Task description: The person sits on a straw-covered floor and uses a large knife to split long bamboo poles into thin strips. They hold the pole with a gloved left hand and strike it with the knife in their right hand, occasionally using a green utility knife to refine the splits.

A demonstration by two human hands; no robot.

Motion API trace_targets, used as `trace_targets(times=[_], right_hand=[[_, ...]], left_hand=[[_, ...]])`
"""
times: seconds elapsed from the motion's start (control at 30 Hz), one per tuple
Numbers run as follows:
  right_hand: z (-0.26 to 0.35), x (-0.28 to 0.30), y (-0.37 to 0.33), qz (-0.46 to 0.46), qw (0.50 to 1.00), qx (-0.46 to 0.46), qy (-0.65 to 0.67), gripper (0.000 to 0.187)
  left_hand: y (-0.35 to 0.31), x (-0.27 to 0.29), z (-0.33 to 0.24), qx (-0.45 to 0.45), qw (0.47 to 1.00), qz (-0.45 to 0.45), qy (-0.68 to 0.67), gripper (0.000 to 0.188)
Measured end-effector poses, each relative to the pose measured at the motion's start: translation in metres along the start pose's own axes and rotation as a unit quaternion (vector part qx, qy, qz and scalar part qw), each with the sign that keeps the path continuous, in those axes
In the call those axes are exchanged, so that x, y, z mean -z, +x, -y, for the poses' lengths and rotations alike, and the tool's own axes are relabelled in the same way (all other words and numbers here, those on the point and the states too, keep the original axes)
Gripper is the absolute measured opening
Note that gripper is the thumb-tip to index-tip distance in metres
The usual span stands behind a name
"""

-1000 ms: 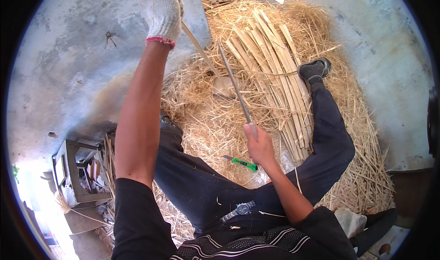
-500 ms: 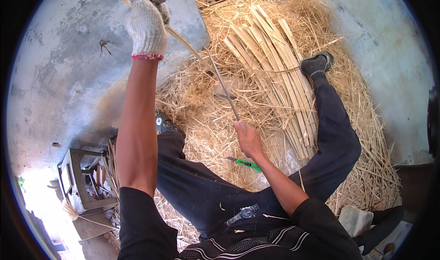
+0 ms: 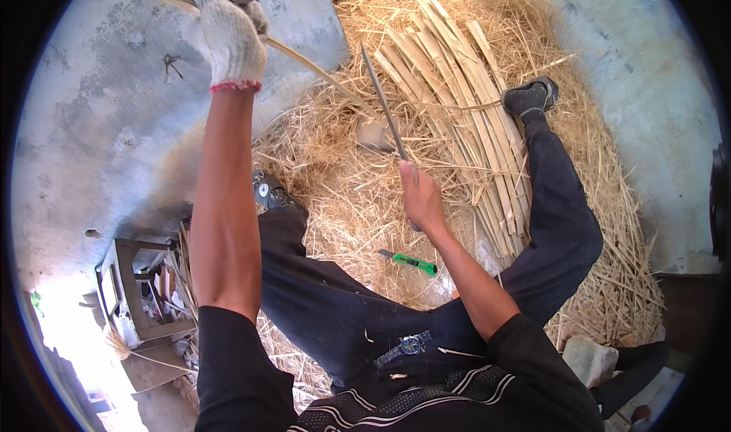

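My left hand (image 3: 231, 40), in a white knitted work glove with a red cuff, is closed around a long pale bamboo strip (image 3: 316, 70) at the upper left. One end of the strip reaches past the glove to the top left; the other slants down toward the straw. My bare right hand (image 3: 422, 197), near the middle, is closed on the handle of a knife (image 3: 386, 106) with a long narrow blade pointing up and away. The blade crosses near the strip's lower end; whether they touch I cannot tell. A green utility knife (image 3: 413, 263) lies below my right hand, its dark blade out.
Split bamboo strips (image 3: 476, 112) lie in a bundle on shavings (image 3: 327, 181), beside my right shoe (image 3: 529, 97). A stone-like block (image 3: 375, 133) sits beyond my right hand. A wristwatch (image 3: 411, 346) rests on my lap. A wooden frame (image 3: 145, 295) with clutter stands at the left.
My left hand has shifted a little left with the bamboo strip. My right hand and the knife have moved farther away, the blade now higher, uncovering more of the green utility knife.
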State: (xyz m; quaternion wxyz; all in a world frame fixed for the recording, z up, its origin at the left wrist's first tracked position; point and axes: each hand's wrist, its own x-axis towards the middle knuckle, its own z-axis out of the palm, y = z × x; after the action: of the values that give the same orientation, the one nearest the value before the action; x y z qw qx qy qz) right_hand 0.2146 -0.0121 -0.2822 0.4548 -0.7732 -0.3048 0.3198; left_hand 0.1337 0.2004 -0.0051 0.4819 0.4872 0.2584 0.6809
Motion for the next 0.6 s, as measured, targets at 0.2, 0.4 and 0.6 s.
trace_targets(times=[0.2,0.4,0.6], right_hand=[[-0.017,-0.025,0.003,-0.04,0.998,0.053,-0.01,0.061],[-0.078,-0.034,0.007,0.028,0.993,-0.098,0.055,0.058],[-0.049,-0.02,0.012,0.148,0.873,-0.28,0.371,0.052]], left_hand=[[0.013,-0.006,0.01,0.006,1.0,0.012,0.008,0.058],[0.008,-0.007,0.006,0.016,1.0,0.023,-0.001,0.058],[0.011,-0.004,0.011,0.009,0.996,0.086,-0.027,0.057]])
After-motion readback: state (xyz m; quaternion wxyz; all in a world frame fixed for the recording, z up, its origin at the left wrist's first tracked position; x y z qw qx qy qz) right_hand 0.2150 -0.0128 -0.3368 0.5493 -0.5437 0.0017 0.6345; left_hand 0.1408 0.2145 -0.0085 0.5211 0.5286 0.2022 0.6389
